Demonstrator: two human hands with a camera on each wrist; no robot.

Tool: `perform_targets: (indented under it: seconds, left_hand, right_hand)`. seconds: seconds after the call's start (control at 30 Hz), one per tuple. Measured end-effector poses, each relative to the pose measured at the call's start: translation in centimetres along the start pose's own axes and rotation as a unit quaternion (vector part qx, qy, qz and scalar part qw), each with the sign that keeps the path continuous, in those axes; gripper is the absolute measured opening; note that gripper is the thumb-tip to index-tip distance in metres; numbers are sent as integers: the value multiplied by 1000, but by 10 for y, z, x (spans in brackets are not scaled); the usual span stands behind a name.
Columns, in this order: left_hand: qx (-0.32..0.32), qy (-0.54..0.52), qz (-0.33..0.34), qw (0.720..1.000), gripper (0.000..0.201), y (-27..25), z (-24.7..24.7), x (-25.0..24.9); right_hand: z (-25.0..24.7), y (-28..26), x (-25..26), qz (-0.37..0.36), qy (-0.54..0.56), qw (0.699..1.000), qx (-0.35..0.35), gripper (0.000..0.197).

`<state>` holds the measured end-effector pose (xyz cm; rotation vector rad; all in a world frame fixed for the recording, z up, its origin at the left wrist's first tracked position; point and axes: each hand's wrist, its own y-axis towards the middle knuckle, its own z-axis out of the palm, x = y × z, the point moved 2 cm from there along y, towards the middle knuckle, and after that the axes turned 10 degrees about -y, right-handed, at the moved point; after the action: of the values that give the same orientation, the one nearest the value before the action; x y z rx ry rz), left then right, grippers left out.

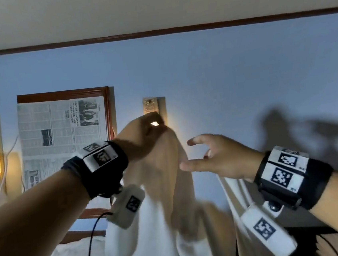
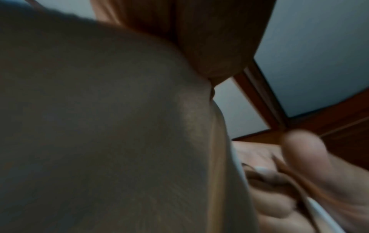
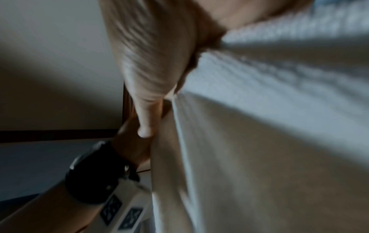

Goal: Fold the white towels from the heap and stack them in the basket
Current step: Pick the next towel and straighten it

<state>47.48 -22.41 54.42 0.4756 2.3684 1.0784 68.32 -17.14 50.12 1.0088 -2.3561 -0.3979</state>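
The white towel [image 1: 153, 223] hangs in mid-air in front of a blue wall [image 1: 221, 76], raised at one gathered corner; its upper folds glow tan where a wall lamp [image 1: 155, 122] shines behind them, while the lower cloth falls pale and creased out of the frame's bottom; motion blurs its edges. The left hand [image 1: 144, 138] is fisted round that top corner, the cloth bunched inside its curled fingers; the right hand [image 1: 219, 160] hovers just beside the towel's hanging edge, fingers spread and loosely bent, gripping nothing. A framed newspaper [image 1: 63, 136] hangs on the wall to the left.
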Motion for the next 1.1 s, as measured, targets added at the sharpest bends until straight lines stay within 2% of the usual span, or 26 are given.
perform_targets:
  seconds: [0.1,0.2,0.3,0.37,0.5,0.6,0.67,0.77,0.83,0.9,1.0,1.03,1.1]
  left_hand:
    - [52,-40,60,996,16,11,11,-30]
    - [100,0,46,994,29,16,14,-20]
    - [175,127,-21,976,38,9,11,9]
    - [175,120,-48,976,40,3,3,28]
    - [85,-19,-92,992,31,5,-12,43]
    - [19,-125,-109,986,15,15,-12,40]
    - [-16,-172,-116,978,13,21,-13,41]
    - [-39,-207,-144,967,11,21,-12,42]
    - [-52,-243,-164,955,10,19,-9,39]
    - [-57,-283,-173,942,15,15,-5,34]
    - [-47,-353,-163,920,40,11,1,24]
    - [-36,-378,-155,912,41,9,3,18]
    - [-5,-429,-135,893,36,4,9,4]
  right_hand:
    - [10,12,10,-36,-4,999,-22,25]
    - [-1,19,1,-24,-46,996,-76,44]
    - [-21,19,-17,-4,-59,992,-113,44]
    - [-34,20,-35,22,-47,989,-138,42]
    - [-41,21,-59,56,-29,985,-161,40]
    - [-32,23,-57,63,-24,987,-144,38]
    - [-31,23,-54,65,-24,988,-137,38]
    - [-31,21,-54,67,-37,988,-131,40]
    - [-28,16,-49,56,-37,993,-96,42]
    - [-22,7,-37,16,-28,999,-10,42]
    - [-8,-6,-16,-44,-12,992,121,40]
    - [-4,-9,-11,-55,-1,990,130,40]
    - [1,-6,-9,-60,28,994,91,36]
